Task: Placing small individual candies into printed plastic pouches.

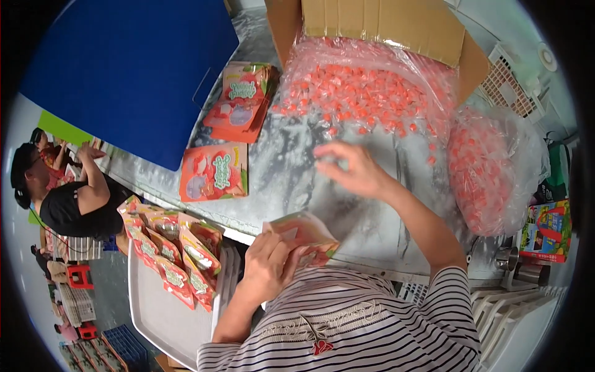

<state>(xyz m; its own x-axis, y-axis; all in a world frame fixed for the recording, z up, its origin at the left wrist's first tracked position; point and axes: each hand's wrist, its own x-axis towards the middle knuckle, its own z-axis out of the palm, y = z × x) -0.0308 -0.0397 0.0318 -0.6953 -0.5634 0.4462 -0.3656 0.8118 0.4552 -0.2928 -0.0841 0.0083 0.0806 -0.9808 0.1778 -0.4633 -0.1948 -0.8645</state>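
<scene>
Close to my body, my left hand [265,263] is closed on a red and pink printed pouch [313,230]. The pouch is tilted over the table's front edge, and its mouth is partly hidden. My right hand [353,170] hovers above the grey table, its fingers apart and slightly blurred. Just beyond it lies a heap of small red-and-white wrapped pieces [372,93], spilling from a clear plastic liner [427,68] in a cardboard box [378,22]. Left of that hand, a stack of flat pouches [238,99] and another pouch [215,172] rest on the table.
A grey tray [155,310] at the lower left bears several filled pouches [176,248]. A blue panel [130,68] stands at the far left. On the right are a clear bag of red pieces [486,170] and a white basket [508,87]. Another person [68,192] works beyond the table.
</scene>
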